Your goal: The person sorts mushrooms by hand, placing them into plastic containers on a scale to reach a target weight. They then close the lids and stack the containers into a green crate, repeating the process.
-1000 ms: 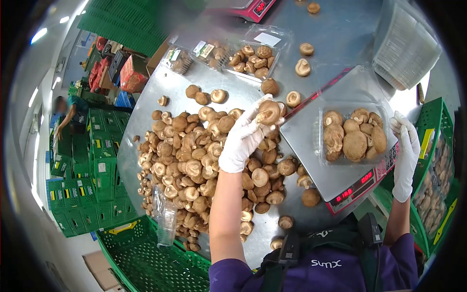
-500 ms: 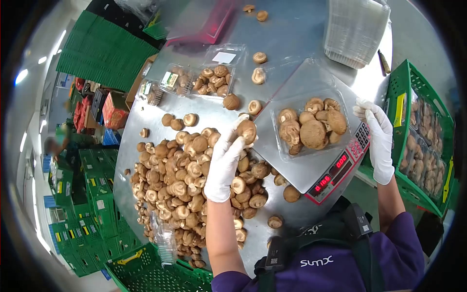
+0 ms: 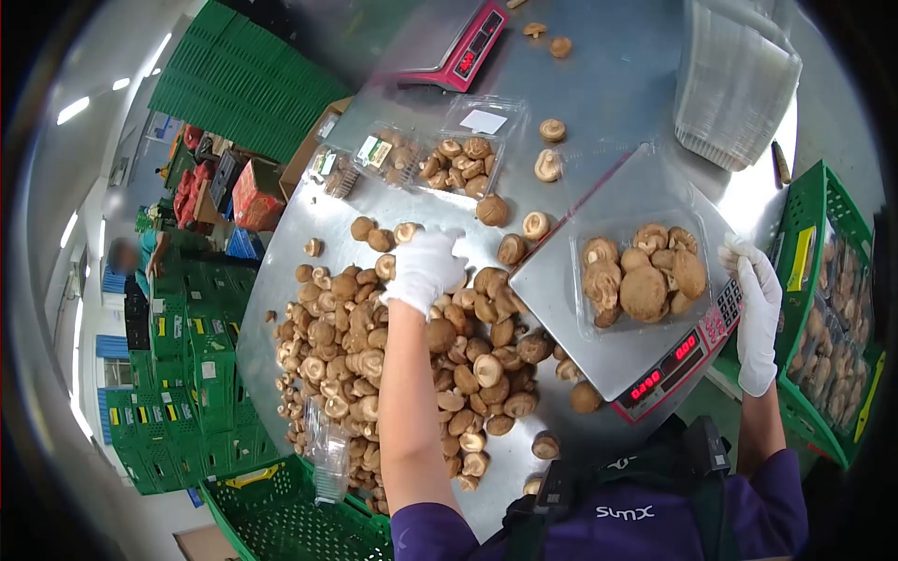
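Note:
My left hand (image 3: pixel 426 269), in a white glove, is over the upper edge of a heap of brown mushrooms (image 3: pixel 327 332). Motion blurs its fingers, and whether they hold a mushroom does not show. Also gloved in white, my right hand (image 3: pixel 756 304) is beside the right edge of the scale. Its fingers are bent and pressed together near the tray's corner; anything between them is too small to make out. A clear plastic tray (image 3: pixel 587 323) with several large mushrooms (image 3: pixel 644 293) sits on the scale (image 3: pixel 561 327), whose red digits are lit.
A stack of clear trays (image 3: pixel 734 89) stands at the far right of the metal table. Packed boxes fill a green crate (image 3: pixel 803 210) on the right. Filled clear containers (image 3: pixel 463 168) and a second scale (image 3: pixel 468 56) are farther back. Another green crate (image 3: pixel 253 505) is at lower left.
My left hand has moved from beside the scale back to the heap; the mushroom it held no longer shows in it. The scale's lit reading has changed. The view has shifted slightly.

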The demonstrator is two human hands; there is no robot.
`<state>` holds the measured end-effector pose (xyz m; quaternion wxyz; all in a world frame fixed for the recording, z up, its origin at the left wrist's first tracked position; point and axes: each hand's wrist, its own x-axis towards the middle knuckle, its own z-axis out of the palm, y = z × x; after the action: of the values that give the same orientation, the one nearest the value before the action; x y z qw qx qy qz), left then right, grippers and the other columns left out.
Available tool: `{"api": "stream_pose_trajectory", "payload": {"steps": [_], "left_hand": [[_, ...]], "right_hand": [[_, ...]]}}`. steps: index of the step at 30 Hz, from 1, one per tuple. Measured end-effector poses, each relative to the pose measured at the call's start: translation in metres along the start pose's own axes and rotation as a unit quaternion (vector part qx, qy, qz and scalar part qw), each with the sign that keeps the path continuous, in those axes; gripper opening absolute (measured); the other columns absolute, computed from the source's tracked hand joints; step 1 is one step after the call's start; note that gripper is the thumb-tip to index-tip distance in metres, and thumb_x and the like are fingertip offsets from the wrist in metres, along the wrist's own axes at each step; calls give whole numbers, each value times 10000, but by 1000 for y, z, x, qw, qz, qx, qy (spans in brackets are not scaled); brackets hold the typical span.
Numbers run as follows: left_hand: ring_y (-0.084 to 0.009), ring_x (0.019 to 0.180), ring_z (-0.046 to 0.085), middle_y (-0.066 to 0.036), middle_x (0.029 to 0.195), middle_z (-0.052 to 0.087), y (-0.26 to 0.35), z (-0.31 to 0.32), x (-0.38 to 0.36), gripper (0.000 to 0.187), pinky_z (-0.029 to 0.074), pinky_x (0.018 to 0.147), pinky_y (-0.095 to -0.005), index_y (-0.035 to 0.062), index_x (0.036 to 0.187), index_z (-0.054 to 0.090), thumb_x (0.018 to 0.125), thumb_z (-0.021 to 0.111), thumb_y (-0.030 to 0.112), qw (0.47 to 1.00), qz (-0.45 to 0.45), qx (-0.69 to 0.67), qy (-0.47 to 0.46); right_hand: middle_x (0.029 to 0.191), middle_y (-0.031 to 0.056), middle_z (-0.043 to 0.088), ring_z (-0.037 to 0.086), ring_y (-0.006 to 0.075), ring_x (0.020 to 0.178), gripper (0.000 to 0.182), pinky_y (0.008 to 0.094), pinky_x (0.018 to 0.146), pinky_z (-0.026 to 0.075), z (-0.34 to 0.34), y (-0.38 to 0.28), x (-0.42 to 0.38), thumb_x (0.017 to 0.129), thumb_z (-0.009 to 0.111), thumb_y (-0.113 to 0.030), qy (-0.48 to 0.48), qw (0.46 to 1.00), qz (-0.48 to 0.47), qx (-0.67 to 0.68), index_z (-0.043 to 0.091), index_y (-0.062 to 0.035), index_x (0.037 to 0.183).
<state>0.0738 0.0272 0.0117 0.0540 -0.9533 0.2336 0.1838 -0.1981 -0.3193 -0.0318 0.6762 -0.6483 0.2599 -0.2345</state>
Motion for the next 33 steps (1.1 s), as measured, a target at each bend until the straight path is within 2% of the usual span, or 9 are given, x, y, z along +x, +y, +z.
{"api": "stream_pose_trajectory", "payload": {"steps": [3, 5, 11, 13, 18, 22, 25, 30, 33], "left_hand": [[-377, 1104, 614, -205, 1163, 654, 15, -2, 56, 417, 488, 965, -439, 136, 1294, 603, 891, 643, 236, 977, 112, -123, 132], [-380, 1129, 591, -203, 1175, 638, 41, -7, 92, 407, 471, 978, -449, 120, 1305, 581, 910, 620, 214, 970, 150, -139, 135], [-410, 1104, 587, -226, 1228, 548, 111, 42, 218, 378, 515, 923, -492, 93, 1206, 568, 847, 667, 161, 927, 183, -154, 290], [-409, 1084, 599, -223, 1191, 543, 118, 45, 229, 309, 526, 898, -497, 94, 1136, 567, 839, 648, 113, 956, 164, -161, 183], [-376, 1006, 612, -196, 998, 600, 107, 54, 211, 254, 507, 838, -457, 66, 1109, 576, 860, 608, 103, 922, 164, -275, 219], [-335, 865, 607, -163, 932, 604, 78, 58, 181, 133, 493, 778, -390, 39, 995, 616, 886, 540, 38, 790, 248, -421, 370], [-267, 1003, 644, -161, 1074, 655, 65, 65, 170, 274, 514, 884, -351, 58, 1180, 588, 906, 575, 58, 827, 193, -463, 253], [-357, 1128, 604, -199, 1241, 600, 90, 50, 194, 427, 504, 960, -416, 101, 1281, 574, 860, 638, 81, 868, 244, -292, 318], [-395, 1118, 598, -208, 1206, 616, 112, 42, 215, 483, 490, 986, -427, 113, 1286, 573, 815, 677, 101, 951, 168, -199, 166]], "right_hand": [[1272, 96, 635, 615, 178, 1126, 243, 334, 1037, 453, -1, 7, 6, 1033, 486, -71, -2, 1000, -7, -12, 619, 4, 1223], [1268, 94, 633, 610, 174, 1130, 247, 334, 1043, 446, 2, 6, 7, 1026, 489, -61, 12, 999, -9, -30, 614, 4, 1229], [1223, 82, 645, 606, 161, 1100, 252, 318, 1012, 448, 4, 9, 14, 1018, 494, -59, 27, 998, -8, -63, 617, 13, 1226], [1206, 73, 647, 602, 153, 1083, 264, 310, 998, 445, 6, 5, 15, 1026, 484, -76, 35, 995, -7, -93, 619, 14, 1235], [1199, 60, 642, 586, 136, 1099, 292, 296, 998, 438, 7, 15, 19, 1038, 479, -115, 24, 998, 5, -52, 613, 23, 1257], [1199, 57, 641, 587, 144, 1091, 286, 290, 989, 441, 17, 11, 21, 1039, 484, -124, 35, 997, 5, -68, 616, 26, 1243], [1157, 40, 658, 594, 137, 1080, 241, 281, 994, 439, 18, 8, 18, 1022, 515, -102, 27, 995, 16, -91, 641, 7, 1197], [1230, 59, 657, 603, 132, 1087, 239, 292, 1002, 448, 17, 12, 13, 1013, 512, -59, 10, 999, 7, -40, 643, -6, 1206], [1233, 72, 658, 611, 141, 1083, 243, 303, 997, 457, 16, 7, 11, 1016, 504, -58, 29, 998, 5, -48, 637, -6, 1212]]}}
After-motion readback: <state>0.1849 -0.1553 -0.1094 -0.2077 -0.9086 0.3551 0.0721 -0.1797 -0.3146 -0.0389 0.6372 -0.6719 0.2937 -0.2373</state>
